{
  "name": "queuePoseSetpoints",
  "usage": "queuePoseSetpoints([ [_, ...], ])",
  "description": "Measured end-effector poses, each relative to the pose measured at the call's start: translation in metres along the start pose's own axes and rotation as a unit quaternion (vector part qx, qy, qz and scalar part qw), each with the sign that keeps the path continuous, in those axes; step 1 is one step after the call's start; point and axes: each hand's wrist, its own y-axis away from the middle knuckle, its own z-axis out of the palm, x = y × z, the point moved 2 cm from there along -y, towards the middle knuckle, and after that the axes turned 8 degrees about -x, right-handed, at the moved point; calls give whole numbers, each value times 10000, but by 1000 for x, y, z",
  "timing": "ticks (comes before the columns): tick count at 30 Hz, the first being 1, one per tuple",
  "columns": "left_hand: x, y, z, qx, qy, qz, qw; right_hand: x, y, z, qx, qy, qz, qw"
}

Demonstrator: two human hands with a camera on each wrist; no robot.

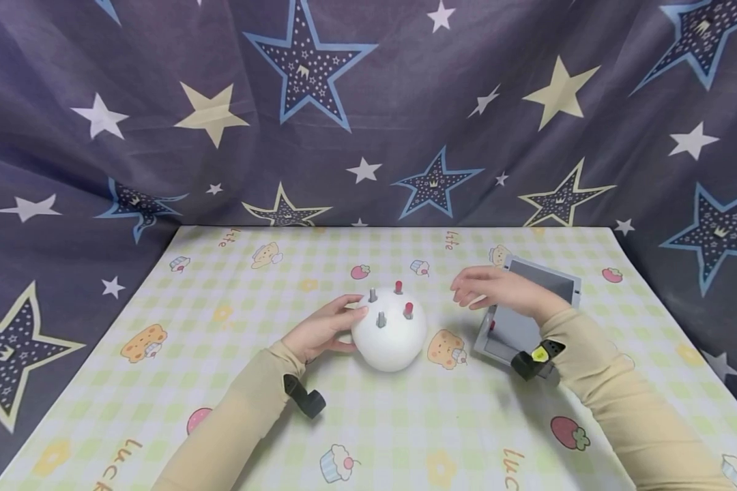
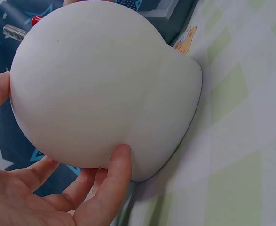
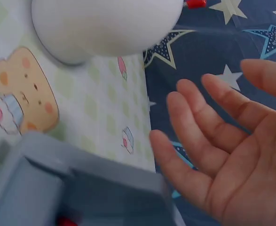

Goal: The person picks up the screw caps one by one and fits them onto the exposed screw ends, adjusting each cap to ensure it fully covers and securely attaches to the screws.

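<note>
A white rounded body (image 1: 389,344) with a flat base stands on the table, several threaded metal posts rising from its top. Red caps (image 1: 408,309) cover two of these posts; two nearer the left hand are bare metal (image 1: 381,319). The left hand (image 1: 327,329) holds the body's left side, thumb high near the posts and fingers spread along the lower flank, as the left wrist view shows. With nothing in it, the right hand (image 1: 500,290) hovers over the left part of a grey tray (image 1: 543,278), fingers loosely bent. A small red piece (image 1: 493,325) lies in that tray.
A checked tablecloth (image 1: 270,423) printed with cartoon food covers the table. Behind it hangs a dark star-patterned curtain (image 1: 405,102). Each wrist carries a small black camera (image 1: 307,397). The tray stands to the right of the white body.
</note>
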Motion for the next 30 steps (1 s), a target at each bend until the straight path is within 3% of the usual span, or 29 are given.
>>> queuePoseSetpoints([
  [7, 1, 1, 0, 38, -21, -2, 10000, -2, 10, -20, -172, 122, 344, 9992],
  [12, 1, 0, 0, 29, 7, -9, 10000, -1, 19, -36, -123, -45, 486, 9987],
  [16, 0, 1, 1, 29, 20, -31, 10000, 1, 25, -50, -39, 215, 704, 9973],
  [30, 2, 2, 2, 64, 27, -73, 9999, 24, 25, -65, -106, 313, 1954, 9802],
])
